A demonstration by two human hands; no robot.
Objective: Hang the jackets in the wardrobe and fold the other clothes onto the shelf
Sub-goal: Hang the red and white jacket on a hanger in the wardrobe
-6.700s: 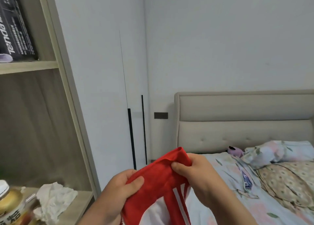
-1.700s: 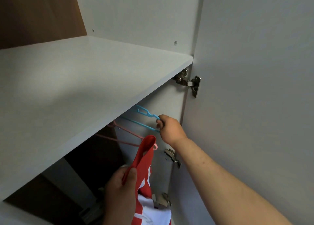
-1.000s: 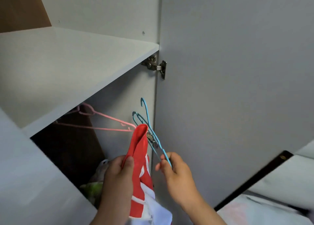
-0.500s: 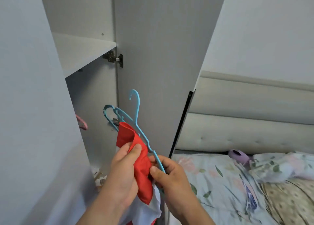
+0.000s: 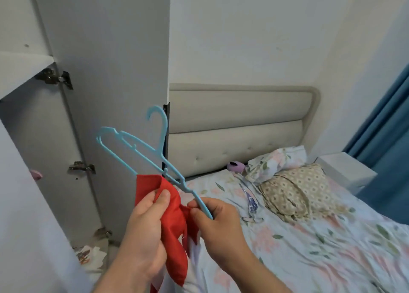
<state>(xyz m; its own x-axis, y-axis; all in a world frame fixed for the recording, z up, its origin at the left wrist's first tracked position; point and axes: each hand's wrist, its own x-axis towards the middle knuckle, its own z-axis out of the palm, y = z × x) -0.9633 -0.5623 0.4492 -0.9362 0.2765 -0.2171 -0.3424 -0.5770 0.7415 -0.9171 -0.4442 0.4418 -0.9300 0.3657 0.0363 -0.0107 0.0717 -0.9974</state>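
My left hand (image 5: 146, 228) grips the collar of a red jacket (image 5: 174, 217) with white stripes, which hangs down out of view. My right hand (image 5: 218, 224) pinches one end of a light blue plastic hanger (image 5: 141, 151). The hanger slants up to the left, its hook pointing up, and its near arm lies against the jacket's collar. On the left stands the open white wardrobe (image 5: 39, 137), with a white shelf (image 5: 20, 71) at its upper left.
The open wardrobe door (image 5: 110, 71) stands just behind the hanger. A pink hanger tip (image 5: 36, 174) shows inside the wardrobe. To the right lies a bed (image 5: 309, 248) with a floral sheet, pillows (image 5: 294, 191) and a beige headboard (image 5: 239, 124). A blue curtain (image 5: 389, 149) hangs far right.
I took the blue hanger off the wardrobe rail with my right hand and drew it out to the jacket. My view has swung right from the wardrobe toward the bed.
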